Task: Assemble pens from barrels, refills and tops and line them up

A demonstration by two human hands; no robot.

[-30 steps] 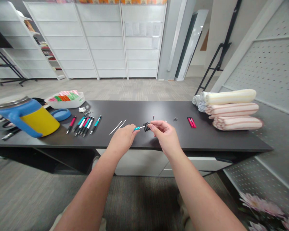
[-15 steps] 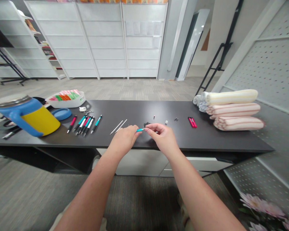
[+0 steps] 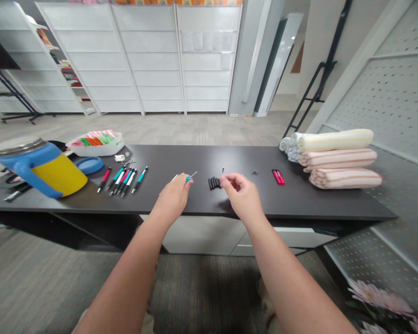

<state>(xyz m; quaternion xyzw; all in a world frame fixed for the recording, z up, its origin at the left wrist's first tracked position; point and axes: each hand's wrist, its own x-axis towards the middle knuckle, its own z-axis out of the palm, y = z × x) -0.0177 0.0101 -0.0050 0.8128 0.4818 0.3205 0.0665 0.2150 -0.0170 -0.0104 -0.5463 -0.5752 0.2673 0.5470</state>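
My left hand [image 3: 174, 195] is closed round a teal pen part [image 3: 189, 177] whose thin metal tip pokes out past the fingers, over the white refill rods [image 3: 174, 177] on the black table [image 3: 299, 199]. My right hand [image 3: 242, 194] hovers just right of a small row of black pen grips [image 3: 213, 183]. Its fingertips are pinched together; whether anything lies between them cannot be made out. A row of several assembled pens [image 3: 123, 178], teal, red and black, lies to the left.
A yellow and blue jug [image 3: 45, 169] stands at the left with a blue lid [image 3: 88, 165] and a white tray of coloured items [image 3: 95, 142] behind. Two red pen parts [image 3: 277, 176] and small metal bits [image 3: 254, 172] lie to the right. Rolled towels [image 3: 334, 157] are stacked at far right.
My hands have parted: the left drew the teal part leftward and up, the right moved right toward the black grips, which now show on the table.
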